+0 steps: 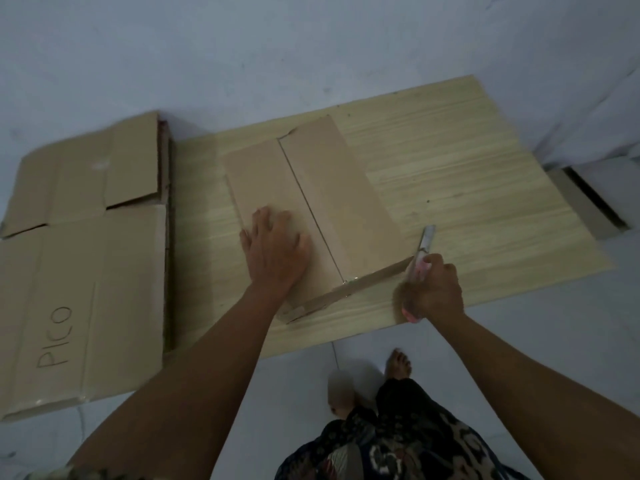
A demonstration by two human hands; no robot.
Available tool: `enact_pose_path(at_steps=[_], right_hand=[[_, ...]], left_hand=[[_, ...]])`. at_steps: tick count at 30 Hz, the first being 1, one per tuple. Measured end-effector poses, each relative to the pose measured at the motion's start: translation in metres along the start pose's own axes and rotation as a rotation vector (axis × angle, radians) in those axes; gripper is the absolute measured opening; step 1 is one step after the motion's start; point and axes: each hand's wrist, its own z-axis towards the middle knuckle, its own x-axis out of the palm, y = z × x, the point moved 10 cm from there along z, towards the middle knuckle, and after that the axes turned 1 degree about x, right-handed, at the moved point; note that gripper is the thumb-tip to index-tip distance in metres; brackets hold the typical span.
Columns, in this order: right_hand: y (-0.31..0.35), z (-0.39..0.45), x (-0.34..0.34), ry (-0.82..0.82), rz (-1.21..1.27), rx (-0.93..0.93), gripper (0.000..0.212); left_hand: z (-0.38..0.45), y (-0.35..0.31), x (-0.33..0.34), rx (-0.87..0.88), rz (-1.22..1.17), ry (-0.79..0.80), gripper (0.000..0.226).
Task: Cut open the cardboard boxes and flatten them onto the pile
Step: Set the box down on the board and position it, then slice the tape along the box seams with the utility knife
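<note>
Right now the right hand (pixel 431 289) is wrapped tight round a pink box cutter (pixel 423 252), fingers curled on the handle, tip pointing far and just off the near right corner of the box (pixel 308 209). Blade itself is too small to make out, so can't say if it's out or touching cardboard. Left hand (pixel 275 249) lies flat on the box top w/ fingers spread and straight, pressing rather than gripping; prob. there to stop the box sliding while the cutter works the near edge.

Box sits closed on a pale wood board (pixel 467 174) laid on the floor, roughly mid-scene, long side running near to far. Centre seam (pixel 311 209) down the top looks like the taped join; a bit of clear tape shines at its near end. Judging by that, the cut is at the start or along the near edge, box not yet opened or flattened.

Left of the board is the pile (pixel 83 265) of flattened cardboard, top sheet marked "PICO", touching or just beside the board's left edge. So the finished box only has to go a short way left.

Far right, another box (pixel 585 202) lies on the floor, apart from the board. Near, the person's bare foot (pixel 398 363) and patterned clothing (pixel 398 441) are close to the board's near edge, in line w/ a cut pulled toward the body, so worth minding.
</note>
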Motion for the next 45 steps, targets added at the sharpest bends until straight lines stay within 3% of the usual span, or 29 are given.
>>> enact_pose_path(at_steps=[3,6,9,13,19,22,28,38,45], right_hand=[[-0.008,0.011,-0.004,-0.022,0.012,0.022,0.047],[0.002,0.022,-0.021,-0.096,0.223,0.036,0.05],[0.028,0.043,-0.043,-0.154,0.364,0.049,0.048],[0.092,0.072,-0.065,-0.173,0.434,-0.073,0.041],[0.235,0.075,-0.052,-0.026,0.22,-0.432,0.028],[0.279,0.066,-0.014,0.098,0.071,-0.52,0.032],[0.307,0.057,0.023,0.147,-0.217,-0.518,0.032],[0.342,0.035,0.042,0.14,-0.371,-0.475,0.028],[0.364,0.013,0.036,0.092,-0.483,-0.463,0.041]], left_hand=[[0.016,-0.004,-0.013,0.029,0.022,-0.105,0.03],[0.039,-0.009,-0.018,0.064,0.069,-0.135,0.018],[0.064,-0.016,-0.022,0.094,0.126,-0.16,0.018],[0.101,-0.018,-0.02,0.086,0.168,-0.121,0.023],[0.151,-0.021,-0.02,0.175,0.135,-0.055,0.014],[0.172,-0.014,-0.022,0.254,0.094,-0.061,0.025],[0.202,0.02,-0.005,0.188,0.197,0.035,0.066],[0.2,0.019,-0.005,0.207,0.142,-0.058,0.039],[0.202,0.019,-0.008,0.205,0.094,-0.079,0.047]])
